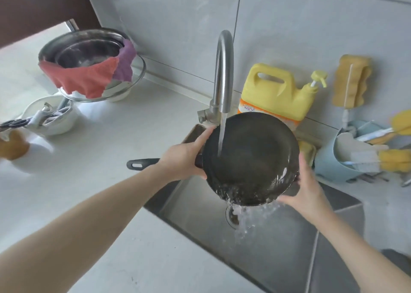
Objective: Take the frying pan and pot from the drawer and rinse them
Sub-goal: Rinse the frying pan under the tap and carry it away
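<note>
Black and wet, the frying pan [251,159] was held tilted over the steel sink [278,237], its lower edge toward the person, under the curved metal tap [222,70]. A stream of water [222,134] fell from the tap onto the pan's inner face, ran down it and spilled off the low rim toward the drain [232,217]. The left hand [182,161] gripped the pan where the black handle [142,163] meets the rim, its fingers curled around that joint with the thumb lying along the pan's edge; the handle stuck out to the left over the white counter [100,150]. The right hand [308,190] held the opposite rim, thumb on the near edge and fingers wrapped behind and below the pan. Behind the pan stood a yellow soap jug [275,92] with a pump, against the grey tiled wall [311,25]. A yellow sponge [352,79] hung on that wall to the right, and below it a pale blue holder [333,168] carried brushes. On the counter at the left sat nested metal bowls [89,52] with a red cloth [82,79] and a purple cloth [125,61] draped over the rim, and nearer, a white bowl [53,119] holding utensils, with scissors [13,123] just beside it. No pot could be picked out for certain.
</note>
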### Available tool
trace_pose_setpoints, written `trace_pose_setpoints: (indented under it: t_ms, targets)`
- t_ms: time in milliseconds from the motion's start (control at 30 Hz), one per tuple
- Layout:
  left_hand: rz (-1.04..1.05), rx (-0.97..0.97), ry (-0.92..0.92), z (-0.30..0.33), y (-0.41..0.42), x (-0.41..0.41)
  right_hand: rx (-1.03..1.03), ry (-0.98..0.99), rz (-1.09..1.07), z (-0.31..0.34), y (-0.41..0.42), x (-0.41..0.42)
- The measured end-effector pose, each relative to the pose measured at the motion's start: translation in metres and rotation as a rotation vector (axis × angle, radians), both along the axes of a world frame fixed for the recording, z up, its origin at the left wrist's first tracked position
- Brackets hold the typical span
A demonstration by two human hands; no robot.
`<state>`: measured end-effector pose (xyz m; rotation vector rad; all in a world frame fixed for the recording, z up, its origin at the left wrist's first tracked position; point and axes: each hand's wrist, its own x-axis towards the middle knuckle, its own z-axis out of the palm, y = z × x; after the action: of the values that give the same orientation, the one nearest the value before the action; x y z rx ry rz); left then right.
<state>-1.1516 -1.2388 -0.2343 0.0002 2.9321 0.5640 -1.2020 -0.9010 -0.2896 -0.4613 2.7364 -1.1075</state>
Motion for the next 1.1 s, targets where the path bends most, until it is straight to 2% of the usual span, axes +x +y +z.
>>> trace_pose_setpoints:
  t_ms: [167, 300, 400, 467, 667, 767, 867, 900, 967, 1033, 1100]
  targets:
    - [-0.027, 0.035, 0.405, -0.022, 0.026, 0.012, 0.099, 0.231, -0.05, 0.015, 0.025, -0.005]
    - [-0.113, -0.016, 0.746, -0.018, 0.034, 0.012, 0.131, 0.406, -0.107, 0.028, 0.032, 0.001]
    - [-0.143, -0.059, 0.88, -0.009, 0.036, 0.011, 0.139, 0.718, -0.117, 0.038, 0.036, 0.001]
    - [-0.139, -0.1, 0.962, 0.0, 0.039, 0.009, 0.112, 0.831, -0.131, 0.047, 0.039, 0.003]
    - [-0.219, -0.12, 1.15, 0.02, 0.048, 0.004, 0.067, 0.952, -0.229, 0.086, 0.05, 0.012]
    - [-0.244, -0.102, 1.153, 0.022, 0.056, 0.0, 0.125, 1.013, -0.242, 0.087, 0.062, 0.017]
    - [-0.242, -0.08, 1.095, 0.012, 0.067, -0.003, 0.045, 0.76, -0.341, 0.077, 0.071, 0.023]
    - [-0.248, -0.062, 1.036, 0.007, 0.071, -0.003, 0.061, 0.735, -0.343, 0.069, 0.075, 0.027]
    - [-0.246, -0.003, 0.851, -0.009, 0.079, -0.001, 0.156, 0.615, -0.287, 0.049, 0.086, 0.033]
    - [-0.219, 0.056, 0.611, -0.031, 0.086, 0.002, 0.179, 0.327, -0.239, 0.029, 0.094, 0.042]
    - [-0.211, 0.095, 0.34, -0.061, 0.09, 0.004, 0.198, 0.128, -0.175, 0.002, 0.098, 0.051]
